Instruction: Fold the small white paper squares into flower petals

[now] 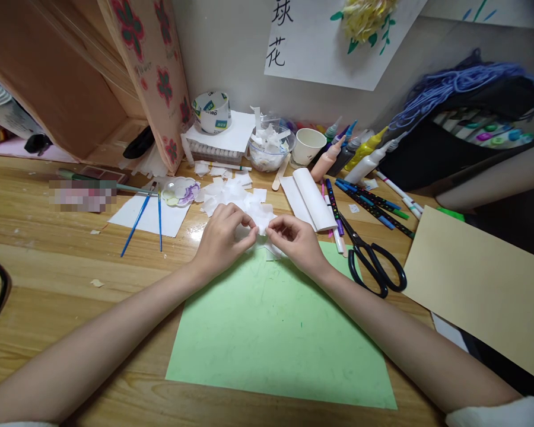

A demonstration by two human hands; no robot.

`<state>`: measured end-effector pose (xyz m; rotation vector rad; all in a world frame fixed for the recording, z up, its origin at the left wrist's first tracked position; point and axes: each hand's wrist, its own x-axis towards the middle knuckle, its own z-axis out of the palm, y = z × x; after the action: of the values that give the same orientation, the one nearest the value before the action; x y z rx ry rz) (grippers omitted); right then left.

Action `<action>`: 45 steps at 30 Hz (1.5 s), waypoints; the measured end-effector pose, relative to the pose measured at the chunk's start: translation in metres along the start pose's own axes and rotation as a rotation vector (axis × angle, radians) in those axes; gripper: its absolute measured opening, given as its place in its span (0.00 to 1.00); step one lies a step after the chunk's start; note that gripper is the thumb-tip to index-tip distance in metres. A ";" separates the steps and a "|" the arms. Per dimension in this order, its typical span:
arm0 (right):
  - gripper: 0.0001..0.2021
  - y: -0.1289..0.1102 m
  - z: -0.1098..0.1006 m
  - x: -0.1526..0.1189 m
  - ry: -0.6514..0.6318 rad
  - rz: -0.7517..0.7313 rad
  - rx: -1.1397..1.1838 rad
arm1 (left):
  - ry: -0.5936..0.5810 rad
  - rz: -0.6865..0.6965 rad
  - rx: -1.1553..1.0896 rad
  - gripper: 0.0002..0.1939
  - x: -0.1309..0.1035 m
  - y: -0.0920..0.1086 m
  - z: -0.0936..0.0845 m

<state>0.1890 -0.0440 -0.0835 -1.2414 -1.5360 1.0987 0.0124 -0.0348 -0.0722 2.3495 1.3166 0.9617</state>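
My left hand [229, 231] and my right hand [293, 240] meet over the far edge of a green sheet of paper [280, 338]. Both are closed in a pinch, thumb against forefinger, on a small white paper piece [262, 228] that spans the gap between them. Just behind the fingers lies a loose heap of white paper pieces [231, 193], partly hidden by my left hand. Another white scrap [273, 254] rests below my fingertips at the sheet's edge.
Black-handled scissors [374, 261] and a rolled white paper [314, 198] lie to the right. Several paint bottles [365, 154], a paper cup [308, 148] and a clear bowl of scraps [271, 148] stand behind. Paintbrushes [137, 222] and a palette [178, 191] are at left.
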 end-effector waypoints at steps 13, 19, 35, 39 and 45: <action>0.05 0.000 0.000 -0.001 -0.049 -0.005 0.036 | -0.036 0.050 -0.006 0.04 -0.001 0.000 0.000; 0.05 0.000 0.000 0.000 -0.049 -0.011 0.034 | -0.042 0.059 -0.015 0.04 -0.001 0.000 0.001; 0.06 -0.002 0.000 -0.001 -0.044 -0.018 -0.018 | -0.070 0.068 -0.045 0.03 -0.001 0.002 0.000; 0.07 -0.004 0.000 -0.002 -0.049 -0.027 -0.033 | -0.102 0.077 -0.053 0.04 -0.002 0.002 -0.002; 0.07 -0.004 0.000 -0.003 -0.073 -0.041 -0.039 | -0.107 0.074 -0.050 0.04 -0.001 0.002 -0.001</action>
<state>0.1886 -0.0469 -0.0799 -1.2027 -1.6377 1.1025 0.0124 -0.0370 -0.0712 2.3907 1.1601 0.8656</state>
